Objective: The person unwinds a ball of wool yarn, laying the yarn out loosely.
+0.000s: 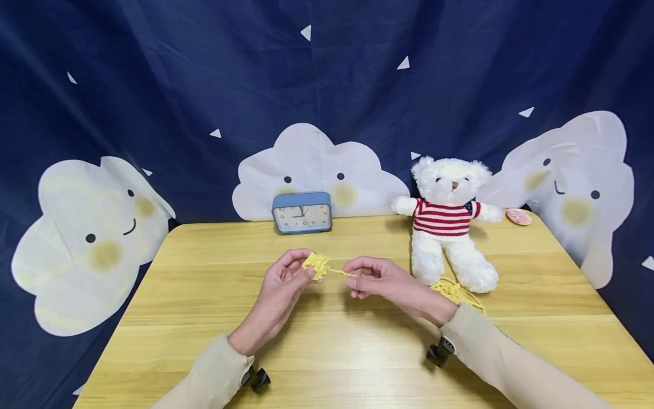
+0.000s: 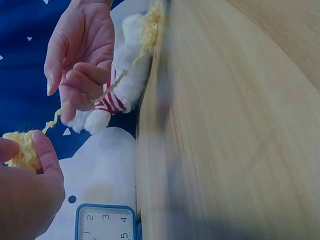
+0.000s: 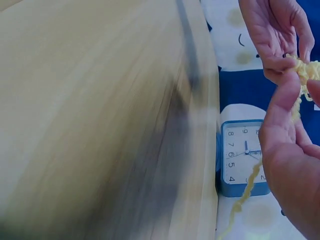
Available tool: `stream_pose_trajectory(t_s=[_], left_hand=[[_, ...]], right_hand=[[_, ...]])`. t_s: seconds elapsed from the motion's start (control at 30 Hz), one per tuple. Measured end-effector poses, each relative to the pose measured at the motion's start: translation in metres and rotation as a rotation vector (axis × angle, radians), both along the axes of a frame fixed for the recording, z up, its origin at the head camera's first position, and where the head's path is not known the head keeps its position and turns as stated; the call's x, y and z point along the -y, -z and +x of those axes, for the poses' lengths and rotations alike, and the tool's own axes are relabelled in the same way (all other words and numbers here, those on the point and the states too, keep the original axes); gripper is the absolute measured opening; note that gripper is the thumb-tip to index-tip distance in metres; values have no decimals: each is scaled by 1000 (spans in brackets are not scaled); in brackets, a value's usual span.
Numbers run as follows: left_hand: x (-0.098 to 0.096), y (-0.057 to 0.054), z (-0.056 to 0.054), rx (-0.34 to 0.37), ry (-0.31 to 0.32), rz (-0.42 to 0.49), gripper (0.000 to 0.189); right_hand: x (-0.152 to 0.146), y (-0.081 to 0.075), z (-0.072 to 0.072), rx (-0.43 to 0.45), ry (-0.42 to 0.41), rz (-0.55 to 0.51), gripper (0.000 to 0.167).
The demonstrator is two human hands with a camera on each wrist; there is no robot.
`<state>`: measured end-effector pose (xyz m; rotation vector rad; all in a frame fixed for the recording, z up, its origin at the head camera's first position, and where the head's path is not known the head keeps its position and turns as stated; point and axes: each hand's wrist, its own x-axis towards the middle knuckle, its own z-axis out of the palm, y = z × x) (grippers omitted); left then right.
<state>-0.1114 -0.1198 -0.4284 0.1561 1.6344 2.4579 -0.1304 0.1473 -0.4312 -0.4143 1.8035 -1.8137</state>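
Note:
My left hand (image 1: pixel 278 292) pinches a small looped bundle of yellow yarn (image 1: pixel 315 266) between thumb and fingers, above the middle of the table. A yarn strand (image 1: pixel 339 272) runs from the bundle to my right hand (image 1: pixel 385 284), whose curled fingers hold it a short way to the right. In the left wrist view the strand (image 2: pixel 120 80) passes through the right hand's fingers and on to a loose yarn pile (image 2: pixel 150 27). The right wrist view shows the bundle (image 3: pixel 306 72) right by the fingertips of both hands, with the strand's tail (image 3: pixel 245 195) hanging in front of the clock.
A blue alarm clock (image 1: pixel 302 213) stands at the table's back edge. To the right sits a white teddy bear (image 1: pixel 449 216) in a striped sweater, with loose yellow yarn (image 1: pixel 457 292) by its legs. A round pink item (image 1: pixel 518 216) lies at the back right corner.

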Motion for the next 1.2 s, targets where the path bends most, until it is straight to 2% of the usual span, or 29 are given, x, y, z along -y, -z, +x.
stream_pose_trajectory(t_s=[0.2,0.43,0.87,0.97,1.2], left_hand=[[2,1,0,-7,-29,-3,38],[5,0,1,15,-77,24,40],[15,0,-2,-8,-139,19,45],[18,0,-2,-8,-162,14,45],[23,1,-3,-14,-210,35,35]], right_hand=[[-7,-1,9,-111,107,71,18],[-18,-6,26,-201,165,80,12],[-60,-6,44,-253,253,65,17],[-72,-6,47,-254,282,49,14],[-98,-2,50,-237,380,52,14]])
